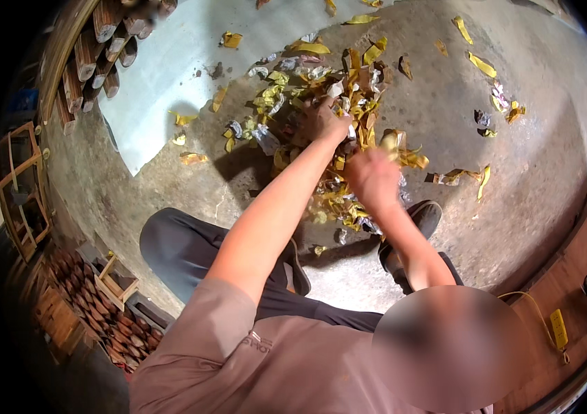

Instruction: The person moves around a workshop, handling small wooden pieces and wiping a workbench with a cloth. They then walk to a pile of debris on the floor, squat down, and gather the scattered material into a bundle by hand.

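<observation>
**Two hands in a pile of gold and silver scraps**

The person's grey shirt (238, 359) fills the lower edge. Left of the scrap pile (321, 90) lies a pale sheet (162, 76) on the concrete floor (542, 172). The left hand (324, 121) digs into the pile, fingers curled among scraps. The right hand (373, 176), blurred, grips scraps at the pile's near edge.

Crumpled gold and silver wrappers (321, 90) heaped on the concrete floor (514, 179).
</observation>
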A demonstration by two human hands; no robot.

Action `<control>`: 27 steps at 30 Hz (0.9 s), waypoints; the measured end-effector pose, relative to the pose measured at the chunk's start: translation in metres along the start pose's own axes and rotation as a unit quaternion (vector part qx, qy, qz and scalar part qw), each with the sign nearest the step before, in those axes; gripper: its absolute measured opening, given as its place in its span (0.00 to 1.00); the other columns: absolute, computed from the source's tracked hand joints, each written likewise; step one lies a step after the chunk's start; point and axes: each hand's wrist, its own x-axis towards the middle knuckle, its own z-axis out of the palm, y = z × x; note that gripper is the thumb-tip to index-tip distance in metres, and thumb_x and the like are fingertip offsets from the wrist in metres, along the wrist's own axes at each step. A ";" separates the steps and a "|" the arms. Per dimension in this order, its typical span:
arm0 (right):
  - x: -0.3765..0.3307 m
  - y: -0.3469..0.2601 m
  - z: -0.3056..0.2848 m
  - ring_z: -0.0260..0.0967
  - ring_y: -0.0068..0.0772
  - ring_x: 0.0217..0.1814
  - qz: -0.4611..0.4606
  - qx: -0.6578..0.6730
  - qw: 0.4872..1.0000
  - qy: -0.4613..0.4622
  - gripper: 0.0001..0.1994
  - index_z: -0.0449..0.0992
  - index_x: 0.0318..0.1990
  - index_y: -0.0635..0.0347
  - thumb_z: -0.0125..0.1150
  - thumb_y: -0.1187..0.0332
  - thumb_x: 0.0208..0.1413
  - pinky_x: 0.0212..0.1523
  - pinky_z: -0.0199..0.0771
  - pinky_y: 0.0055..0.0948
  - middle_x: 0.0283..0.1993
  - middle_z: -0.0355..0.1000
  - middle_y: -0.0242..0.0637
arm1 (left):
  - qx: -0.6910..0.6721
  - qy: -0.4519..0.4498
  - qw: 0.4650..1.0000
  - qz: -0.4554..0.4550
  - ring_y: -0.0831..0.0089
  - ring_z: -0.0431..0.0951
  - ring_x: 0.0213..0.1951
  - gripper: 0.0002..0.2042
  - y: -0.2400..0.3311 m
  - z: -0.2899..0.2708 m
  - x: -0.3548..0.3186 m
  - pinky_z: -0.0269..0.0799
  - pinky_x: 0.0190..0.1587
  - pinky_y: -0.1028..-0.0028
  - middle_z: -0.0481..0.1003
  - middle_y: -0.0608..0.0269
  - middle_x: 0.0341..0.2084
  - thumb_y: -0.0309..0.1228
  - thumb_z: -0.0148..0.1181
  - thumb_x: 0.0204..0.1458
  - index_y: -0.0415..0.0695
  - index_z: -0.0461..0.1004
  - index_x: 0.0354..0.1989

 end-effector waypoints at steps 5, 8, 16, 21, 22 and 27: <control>-0.070 -0.122 0.106 0.54 0.49 0.69 -0.387 0.081 0.905 -0.161 0.19 0.69 0.58 0.59 0.48 0.63 0.61 0.64 0.56 0.50 0.65 0.61 0.47 | -0.060 0.084 0.994 0.041 0.53 0.67 0.62 0.32 -0.010 0.017 0.011 0.62 0.64 0.66 0.64 0.42 0.63 0.33 0.71 0.41 0.53 0.72 0.61; -0.085 -0.128 0.176 0.49 0.43 0.76 -0.329 0.333 0.865 -0.179 0.24 0.65 0.67 0.56 0.45 0.61 0.66 0.75 0.44 0.50 0.73 0.57 0.42 | -0.179 -0.026 0.981 0.075 0.51 0.65 0.64 0.31 -0.005 -0.002 -0.004 0.60 0.66 0.66 0.59 0.35 0.64 0.32 0.71 0.44 0.55 0.72 0.61; 0.018 0.051 0.080 0.67 0.31 0.37 -0.342 -0.063 0.867 -0.356 0.19 0.68 0.59 0.42 0.49 0.50 0.65 0.40 0.65 0.38 0.44 0.73 0.38 | -0.018 0.068 0.967 0.244 0.48 0.54 0.69 0.25 -0.027 0.009 0.001 0.45 0.71 0.52 0.52 0.47 0.70 0.36 0.71 0.44 0.58 0.78 0.55; 0.069 0.051 0.019 0.72 0.38 0.36 -0.100 0.118 0.862 -0.483 0.32 0.81 0.44 0.57 0.56 0.34 0.56 0.41 0.72 0.39 0.36 0.78 0.48 | 0.080 -0.068 0.936 0.336 0.39 0.48 0.71 0.34 -0.027 -0.010 -0.006 0.40 0.73 0.48 0.49 0.38 0.71 0.49 0.69 0.39 0.57 0.73 0.61; 0.067 0.053 0.020 0.73 0.39 0.37 -0.093 0.163 0.860 -0.474 0.31 0.81 0.45 0.55 0.56 0.34 0.55 0.41 0.72 0.39 0.37 0.78 0.49 | 0.107 -0.122 0.930 0.330 0.39 0.46 0.72 0.39 -0.009 -0.029 -0.025 0.40 0.73 0.48 0.48 0.36 0.71 0.51 0.70 0.37 0.57 0.69 0.64; 0.054 0.055 0.049 0.76 0.41 0.41 -0.229 0.212 0.882 -0.354 0.22 0.79 0.53 0.50 0.51 0.46 0.63 0.43 0.76 0.37 0.47 0.79 0.44 | 0.228 -0.171 0.902 0.324 0.31 0.40 0.71 0.56 -0.006 -0.044 -0.031 0.49 0.71 0.46 0.38 0.35 0.72 0.46 0.79 0.30 0.75 0.50 0.72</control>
